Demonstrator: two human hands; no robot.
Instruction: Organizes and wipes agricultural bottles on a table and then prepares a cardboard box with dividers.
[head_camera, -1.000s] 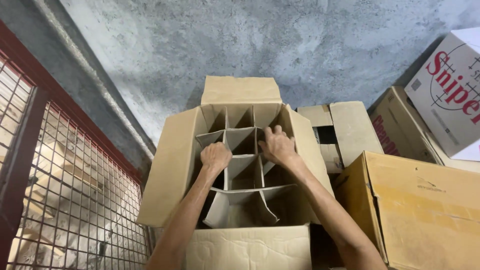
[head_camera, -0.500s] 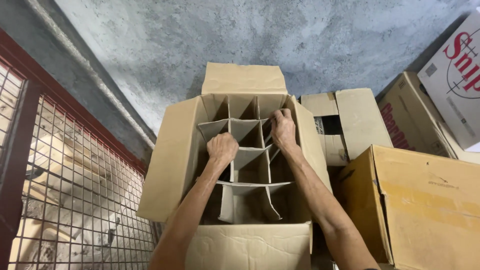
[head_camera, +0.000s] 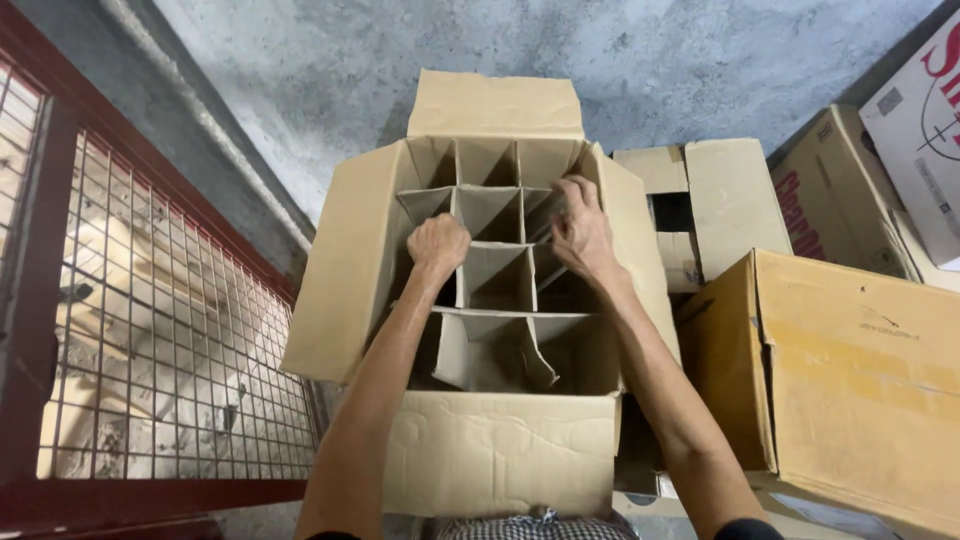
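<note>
An open brown cardboard box (head_camera: 345, 280) stands on the concrete floor below me, its flaps folded out. Inside it sits a cardboard divider grid (head_camera: 495, 275) that splits the box into several cells, all of them empty. My left hand (head_camera: 438, 243) is closed on a divider strip at the left of the grid's middle row. My right hand (head_camera: 580, 228) presses with bent fingers on the divider strips near the box's right wall. Both forearms reach in over the near flap.
A second large brown box (head_camera: 850, 370) stands close on the right. Behind it lie a smaller open carton (head_camera: 700, 200), another brown box (head_camera: 835, 205) and a white printed box (head_camera: 925, 130). A red metal mesh railing (head_camera: 150, 330) runs along the left.
Both hands have shifted slightly along the divider grid, the right hand moving toward the box's right wall. The view has tilted, so the box sits lower in frame.
</note>
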